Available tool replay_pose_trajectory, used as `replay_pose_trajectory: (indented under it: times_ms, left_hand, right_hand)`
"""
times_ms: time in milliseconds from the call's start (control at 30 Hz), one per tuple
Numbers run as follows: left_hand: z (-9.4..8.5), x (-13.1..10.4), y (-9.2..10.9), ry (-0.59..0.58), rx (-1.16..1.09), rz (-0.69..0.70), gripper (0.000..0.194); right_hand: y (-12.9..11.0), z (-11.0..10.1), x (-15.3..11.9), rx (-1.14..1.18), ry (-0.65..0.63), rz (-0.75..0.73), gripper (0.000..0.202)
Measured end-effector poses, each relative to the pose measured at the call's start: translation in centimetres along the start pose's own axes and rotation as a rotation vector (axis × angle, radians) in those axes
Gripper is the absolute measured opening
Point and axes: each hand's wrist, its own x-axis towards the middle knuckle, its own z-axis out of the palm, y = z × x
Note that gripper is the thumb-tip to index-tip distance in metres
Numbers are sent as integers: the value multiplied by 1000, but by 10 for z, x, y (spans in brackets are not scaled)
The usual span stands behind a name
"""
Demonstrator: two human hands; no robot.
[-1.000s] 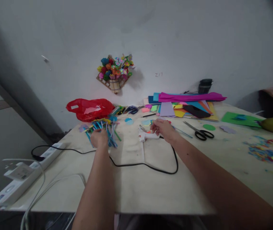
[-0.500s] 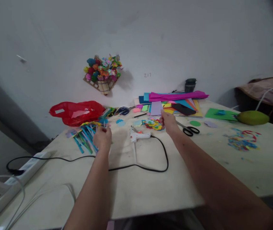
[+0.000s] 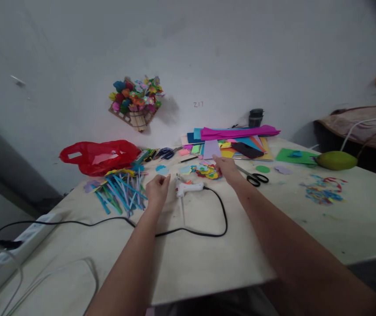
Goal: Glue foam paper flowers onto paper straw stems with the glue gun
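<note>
Tabletop (image 3: 201, 267), pale, with craft materials arranged around 2 bare hands. The left hand (image 3: 157, 189) is curled, its fingertips drawn close together; whether they grip something small cannot be told. The right hand (image 3: 228, 169) is partly folded, with thumb and index finger near each other — any object between them cannot be made out. Between the hands, and just beside the left, lies 1 white glue gun (image 3: 189, 188); its black cord (image 3: 226, 218) loops below the right hand, passes behind the left forearm and reaches a white power strip (image 3: 28, 237) at far left. Multicoloured cut-outs (image 3: 207, 171) are heaped immediately left of the right hand, with a lavender sheet (image 3: 211, 147) just past its fingertips. Blue and lilac strips (image 3: 122, 193) fan out left of the left hand, and a red plastic bag (image 3: 104, 157) sits beyond them. Blue cut-outs (image 3: 162, 170) rest just past the left hand. Right of the right hand are black-handled scissors (image 3: 247, 174), a green disc (image 3: 262, 169) and — farther out — small paper scraps (image 3: 323, 193). Beyond both hands, the wall (image 3: 207, 52) bears the number 217 and a flower arrangement (image 3: 137, 103).
</note>
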Motion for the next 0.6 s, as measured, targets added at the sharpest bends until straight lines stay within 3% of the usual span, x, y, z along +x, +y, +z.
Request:
replay_pose_trajectory:
  times_ms: [200,433,600]
  left_hand:
    - [2,0,-2,-13,-66,29,33]
    - [5,-3,-1,-28,-121,44,32]
    - [9,-5,-2,-52,-163,44,31]
  right_hand:
    - [0,-10,4,-145,53,-49,35]
    - [20,-38,26,-252,267,27,17]
    - [24,-49,27,-336,217,98,14]
